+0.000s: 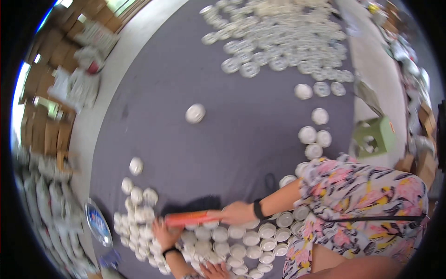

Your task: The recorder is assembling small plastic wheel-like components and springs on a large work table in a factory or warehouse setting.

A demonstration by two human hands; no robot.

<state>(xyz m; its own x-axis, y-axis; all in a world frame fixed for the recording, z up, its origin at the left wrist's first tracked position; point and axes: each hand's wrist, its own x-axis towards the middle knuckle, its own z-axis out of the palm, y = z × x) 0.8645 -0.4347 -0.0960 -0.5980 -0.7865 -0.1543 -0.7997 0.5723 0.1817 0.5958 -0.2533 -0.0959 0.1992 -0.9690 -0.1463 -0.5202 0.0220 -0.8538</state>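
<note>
My right hand (234, 214) reaches in from the right, a black band on its wrist, fingers closed around one end of a long flat orange-red bar (193, 217). At the bar's other end is my left hand (166, 233), also banded, its fingers bent against that end. The exact kind of the bar cannot be made out. Many small round white rimmed pieces, like lids (251, 238), crowd the dark grey tabletop (223, 153) along the near side, beside and below the bar. A third hand (215, 270), another person's, rests on white pieces at the lower edge.
A large group of white round pieces (278, 63) covers the far right. One stray piece (195, 113) lies mid-table. A green box (374, 136) stands by the right edge, a silver-and-blue oval package (98, 222) at the left edge. Cartons (52, 135) and sacks (76, 88) line the left.
</note>
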